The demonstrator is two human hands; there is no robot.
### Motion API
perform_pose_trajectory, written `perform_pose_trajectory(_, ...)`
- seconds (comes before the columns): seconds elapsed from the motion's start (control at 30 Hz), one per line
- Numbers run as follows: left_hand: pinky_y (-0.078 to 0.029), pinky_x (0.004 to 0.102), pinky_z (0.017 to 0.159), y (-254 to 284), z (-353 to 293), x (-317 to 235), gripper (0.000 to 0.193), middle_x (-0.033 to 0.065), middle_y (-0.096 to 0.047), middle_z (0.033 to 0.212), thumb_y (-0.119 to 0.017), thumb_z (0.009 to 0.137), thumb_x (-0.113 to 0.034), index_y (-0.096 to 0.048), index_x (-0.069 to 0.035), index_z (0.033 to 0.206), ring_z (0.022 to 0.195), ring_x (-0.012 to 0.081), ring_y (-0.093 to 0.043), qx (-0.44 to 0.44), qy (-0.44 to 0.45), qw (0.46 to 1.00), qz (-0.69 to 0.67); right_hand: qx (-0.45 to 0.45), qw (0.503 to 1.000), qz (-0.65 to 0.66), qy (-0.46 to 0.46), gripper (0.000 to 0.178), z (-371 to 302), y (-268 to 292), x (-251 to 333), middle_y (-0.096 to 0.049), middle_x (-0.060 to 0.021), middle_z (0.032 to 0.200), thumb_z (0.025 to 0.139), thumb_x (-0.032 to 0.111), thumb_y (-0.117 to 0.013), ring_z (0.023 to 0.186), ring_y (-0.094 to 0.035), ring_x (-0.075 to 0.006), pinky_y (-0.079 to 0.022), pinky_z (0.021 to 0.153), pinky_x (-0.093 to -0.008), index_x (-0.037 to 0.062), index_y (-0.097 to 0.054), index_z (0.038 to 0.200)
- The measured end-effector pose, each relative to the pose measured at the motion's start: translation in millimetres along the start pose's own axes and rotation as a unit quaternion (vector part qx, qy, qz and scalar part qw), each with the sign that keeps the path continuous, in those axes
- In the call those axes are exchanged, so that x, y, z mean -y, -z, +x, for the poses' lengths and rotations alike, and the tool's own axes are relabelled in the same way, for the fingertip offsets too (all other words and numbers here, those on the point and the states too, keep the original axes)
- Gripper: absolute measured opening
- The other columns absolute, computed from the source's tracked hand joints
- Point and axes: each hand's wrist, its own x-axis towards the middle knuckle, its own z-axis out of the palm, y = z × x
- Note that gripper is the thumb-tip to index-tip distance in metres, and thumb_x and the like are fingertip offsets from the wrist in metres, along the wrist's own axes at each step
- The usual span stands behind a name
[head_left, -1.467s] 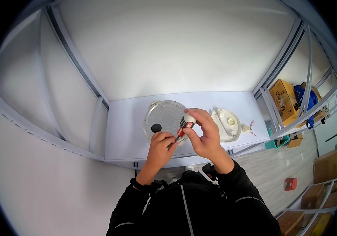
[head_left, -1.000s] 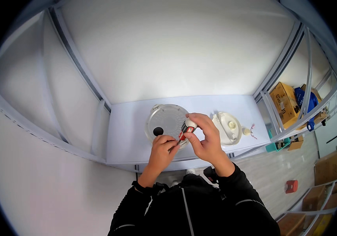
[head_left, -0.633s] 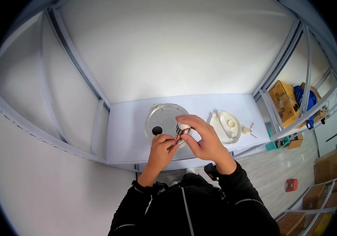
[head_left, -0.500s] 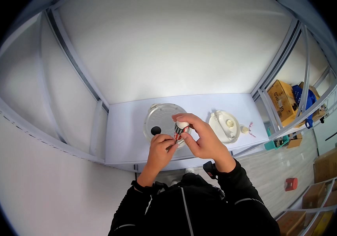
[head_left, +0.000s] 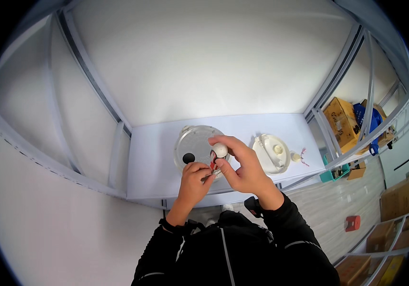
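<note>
In my right hand (head_left: 245, 167) I grip a small white-topped cylinder (head_left: 220, 150) with red and dark sides, thumb on the near side and fingers over the far side. Its exact kind is not clear. My left hand (head_left: 196, 182) is closed in a pinch at the cylinder's red lower end; what lies between those fingertips is too small to make out. Below and behind both hands is a round, pale grey translucent lid-like disc (head_left: 199, 138) with a dark round spot (head_left: 188, 158) on it. The hands cover its near right part.
On the right of the white table (head_left: 154, 183) lies a round cream plastic part (head_left: 271, 153) with a raised bar. Beside it are a small pale cap-like piece (head_left: 295, 156) and red-and-white strands (head_left: 304, 157). Metal frame posts (head_left: 94, 71) flank the table; a red stool (head_left: 352, 223) stands on the floor.
The cylinder has turned in my right hand: its white top now shows rounder, and a red and dark side has replaced the black-and-white patterned one. My left hand has barely moved.
</note>
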Motion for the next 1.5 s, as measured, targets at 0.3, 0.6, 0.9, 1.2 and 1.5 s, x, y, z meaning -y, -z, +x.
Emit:
perform_pose_trajectory(0.3, -0.051, 0.0444, 0.095, 0.3, 0.0, -1.5, 0.017, 0.0053, -0.072, 0.105, -0.087, 0.079, -0.008, -0.079, -0.004, 0.093, 0.103, 0.0322, -0.065, -0.001, 0.0, 1.0, -0.014, -0.001, 0.992, -0.124, 0.008, 0.044, -8.1, 6.5, -7.2, -0.068, -0.0162, 0.13, 0.092, 0.004, -0.08, 0.111, -0.069, -0.0326, -0.056, 0.095, -0.0411, 0.0025, -0.071, 0.136)
perform_pose_trajectory(0.6, -0.051, 0.0447, 0.096, 2.4, -0.5, -2.1, 0.017, 0.006, -0.072, 0.105, -0.086, 0.08, -0.007, -0.08, -0.005, 0.095, 0.103, 0.0329, -0.065, 0.024, 0.017, 1.0, -0.005, -0.025, 0.993, -0.068, 0.095, 0.038, 0.5, -1.5, 4.5, -0.068, -0.0153, 0.116, 0.088, 0.004, -0.084, 0.098, -0.07, -0.0275, -0.057, 0.087, -0.0348, 0.0035, -0.076, 0.125)
perform_pose_trajectory(0.9, -0.052, 0.0443, 0.096, 3.2, 0.7, -1.1, 0.019, 0.0067, -0.073, 0.107, -0.086, 0.079, -0.005, -0.079, -0.006, 0.097, 0.104, 0.0328, -0.066, 0.016, -0.002, 1.0, -0.014, -0.047, 0.995, -0.057, 0.07, 0.039, -0.8, 1.9, -6.3, -0.068, -0.0132, 0.119, 0.087, 0.003, -0.083, 0.095, -0.07, -0.0261, -0.059, 0.081, -0.034, 0.0023, -0.077, 0.125)
perform_pose_trajectory(1.2, -0.052, 0.0447, 0.095, 5.3, 0.9, -4.4, 0.014, 0.0065, -0.073, 0.105, -0.085, 0.081, -0.005, -0.079, -0.003, 0.094, 0.102, 0.0327, -0.065, 0.008, -0.002, 1.0, -0.017, -0.018, 0.996, -0.086, 0.03, 0.041, -3.0, 4.2, -5.1, -0.068, -0.0164, 0.127, 0.091, 0.002, -0.078, 0.102, -0.071, -0.0281, -0.057, 0.093, -0.0376, -0.0002, -0.073, 0.132)
perform_pose_trajectory(1.5, -0.053, 0.0447, 0.094, 5.8, 3.2, -6.4, 0.013, 0.0067, -0.073, 0.105, -0.084, 0.081, -0.005, -0.078, -0.003, 0.092, 0.101, 0.033, -0.066, 0.014, 0.004, 1.0, -0.012, -0.004, 0.994, -0.092, 0.055, 0.039, -1.4, 4.2, -7.6, -0.071, -0.0182, 0.114, 0.094, 0.001, -0.075, 0.1, -0.071, -0.0297, -0.056, 0.092, -0.0365, 0.0015, -0.073, 0.133)
